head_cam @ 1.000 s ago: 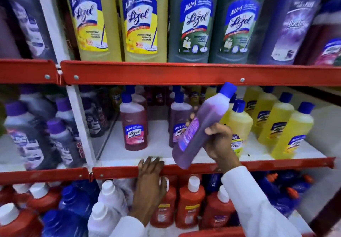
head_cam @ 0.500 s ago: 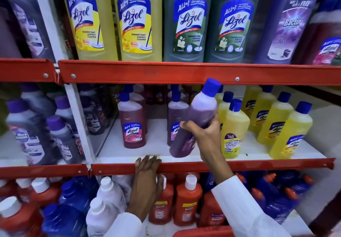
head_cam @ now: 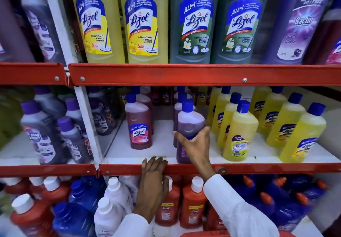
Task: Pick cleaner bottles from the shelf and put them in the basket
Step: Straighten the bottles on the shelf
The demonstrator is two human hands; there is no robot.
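A purple cleaner bottle [head_cam: 190, 122] with a blue cap stands upright at the front of the middle shelf [head_cam: 162, 150]. My right hand [head_cam: 195, 144] is wrapped around its lower body, thumb to the left. My left hand [head_cam: 153, 183] rests with its fingers on the red front rail [head_cam: 258, 168] of that shelf, holding nothing. A red curved rim [head_cam: 212, 234], maybe the basket, shows at the bottom edge between my white sleeves.
A dark red Lizol bottle [head_cam: 139, 124] stands left of the purple one, yellow bottles [head_cam: 239, 133] to its right. Large Lizol bottles [head_cam: 144, 20] fill the top shelf. Orange [head_cam: 193, 205], white [head_cam: 114, 205] and blue [head_cam: 276, 199] bottles crowd the shelf below.
My right hand has swung the purple bottle from a tilt in front of the shelf to upright on the middle shelf. My left hand has stayed on the rail.
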